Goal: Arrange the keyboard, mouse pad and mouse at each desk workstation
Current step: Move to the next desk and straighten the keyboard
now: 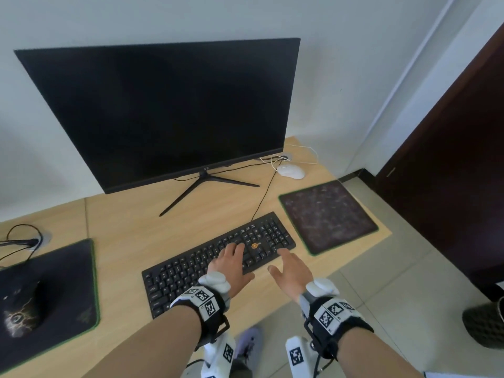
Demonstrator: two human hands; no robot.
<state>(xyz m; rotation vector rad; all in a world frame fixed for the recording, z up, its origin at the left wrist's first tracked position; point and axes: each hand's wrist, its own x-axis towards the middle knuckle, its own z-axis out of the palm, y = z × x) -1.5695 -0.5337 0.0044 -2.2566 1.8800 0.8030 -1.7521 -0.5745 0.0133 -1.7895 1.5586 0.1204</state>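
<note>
1. Pale wood worktop stands against a white wall, carrying a large dark flat monitor on a thin stand.
2. Left hand lies flat on the black full-size keyboard, which sits askew; its grip is open, clasping nothing.
3. Right hand hovers open just beside the keyboard's near right edge; contact is unclear.
4. Dark square mouse pad with green edging lies just right of the keyboard; the white corded mouse rests behind it, near the monitor.
5. Risk: turning the keyboard could tug its thin black cable, or nudge the pad toward the worktop's right edge.
</note>
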